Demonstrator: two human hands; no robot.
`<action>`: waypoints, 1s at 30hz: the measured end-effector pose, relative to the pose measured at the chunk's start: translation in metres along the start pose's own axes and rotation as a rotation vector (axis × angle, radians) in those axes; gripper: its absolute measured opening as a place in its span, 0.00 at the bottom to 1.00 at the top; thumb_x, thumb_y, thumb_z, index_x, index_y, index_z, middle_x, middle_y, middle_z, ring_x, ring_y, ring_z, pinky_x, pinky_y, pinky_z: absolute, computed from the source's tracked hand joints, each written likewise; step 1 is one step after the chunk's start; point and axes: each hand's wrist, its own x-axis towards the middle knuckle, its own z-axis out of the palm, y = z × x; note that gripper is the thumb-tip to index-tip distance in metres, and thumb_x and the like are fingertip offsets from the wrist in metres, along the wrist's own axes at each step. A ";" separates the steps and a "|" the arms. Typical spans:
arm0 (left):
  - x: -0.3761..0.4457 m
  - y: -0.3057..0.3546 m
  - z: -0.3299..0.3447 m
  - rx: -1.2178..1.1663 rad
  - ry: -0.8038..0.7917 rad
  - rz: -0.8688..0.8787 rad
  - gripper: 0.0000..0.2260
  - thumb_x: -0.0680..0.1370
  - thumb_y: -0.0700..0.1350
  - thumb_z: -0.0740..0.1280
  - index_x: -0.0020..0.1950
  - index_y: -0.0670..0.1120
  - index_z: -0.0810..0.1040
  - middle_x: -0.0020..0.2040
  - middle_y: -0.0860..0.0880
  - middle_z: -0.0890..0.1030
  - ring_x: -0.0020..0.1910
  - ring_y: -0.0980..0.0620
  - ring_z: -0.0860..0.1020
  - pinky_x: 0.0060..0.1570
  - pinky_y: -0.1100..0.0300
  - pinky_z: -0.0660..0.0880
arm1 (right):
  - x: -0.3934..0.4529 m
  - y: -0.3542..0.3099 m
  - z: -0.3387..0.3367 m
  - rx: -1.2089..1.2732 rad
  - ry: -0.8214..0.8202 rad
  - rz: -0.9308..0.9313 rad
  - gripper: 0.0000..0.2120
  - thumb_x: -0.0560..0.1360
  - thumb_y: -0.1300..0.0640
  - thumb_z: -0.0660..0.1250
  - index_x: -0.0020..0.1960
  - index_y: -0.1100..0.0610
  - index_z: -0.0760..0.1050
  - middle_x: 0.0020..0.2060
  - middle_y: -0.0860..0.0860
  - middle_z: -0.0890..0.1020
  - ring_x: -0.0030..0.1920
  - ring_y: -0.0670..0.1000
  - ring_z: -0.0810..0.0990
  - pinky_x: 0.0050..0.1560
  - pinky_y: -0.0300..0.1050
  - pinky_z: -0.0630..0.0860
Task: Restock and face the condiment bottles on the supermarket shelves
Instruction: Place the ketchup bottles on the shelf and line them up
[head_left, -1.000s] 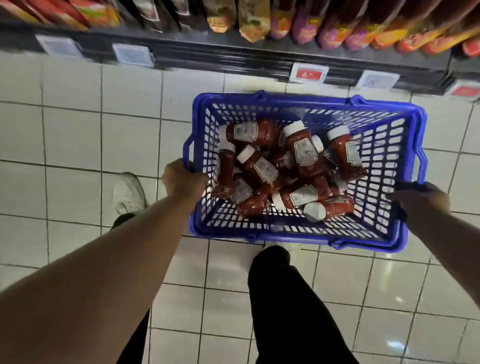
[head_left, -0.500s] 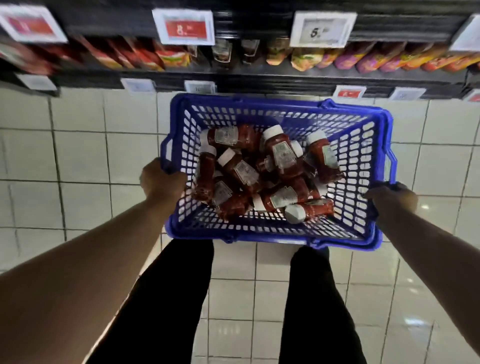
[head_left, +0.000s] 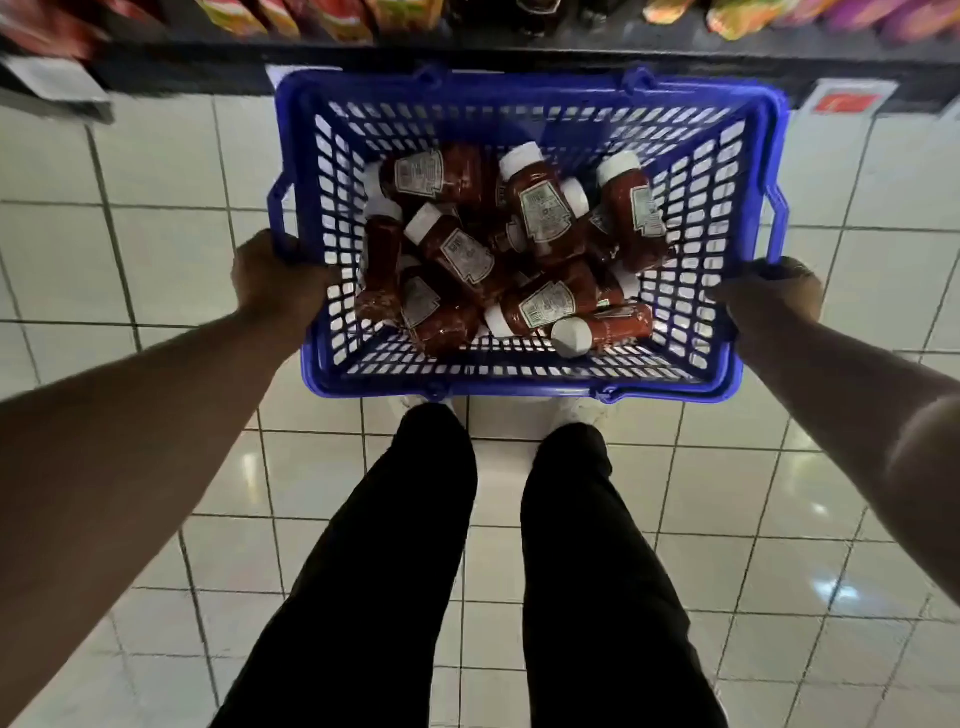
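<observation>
bottle labels, red shelf tag – print blurred, unreadable

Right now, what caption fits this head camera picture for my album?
Both hands, left and right, hold a blue basket of ketchup bottles at the shelf.

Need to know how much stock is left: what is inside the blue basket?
The blue basket holds a loose pile of red ketchup bottles with white caps, lying on their sides. Bottles underneath are partly covered, so no exact count.
</observation>
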 end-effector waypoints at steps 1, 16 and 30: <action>0.002 -0.004 0.002 -0.002 -0.010 -0.016 0.15 0.58 0.42 0.79 0.37 0.51 0.76 0.39 0.52 0.83 0.41 0.48 0.83 0.40 0.52 0.82 | 0.003 0.000 0.003 -0.011 -0.003 -0.001 0.17 0.52 0.63 0.77 0.36 0.51 0.76 0.34 0.48 0.83 0.39 0.54 0.85 0.42 0.57 0.86; -0.029 0.024 -0.005 -0.007 0.249 0.096 0.23 0.68 0.63 0.65 0.56 0.49 0.72 0.51 0.51 0.75 0.50 0.50 0.74 0.47 0.60 0.69 | -0.039 -0.066 -0.006 -0.384 0.116 -0.483 0.31 0.62 0.42 0.71 0.61 0.51 0.71 0.58 0.52 0.77 0.58 0.55 0.77 0.50 0.40 0.67; -0.065 -0.006 0.130 0.255 -0.119 -0.162 0.41 0.69 0.63 0.75 0.75 0.44 0.66 0.71 0.41 0.72 0.65 0.44 0.74 0.57 0.52 0.71 | -0.034 -0.040 0.139 -0.820 -0.542 -0.627 0.53 0.62 0.37 0.81 0.78 0.55 0.61 0.72 0.57 0.72 0.69 0.58 0.74 0.63 0.53 0.77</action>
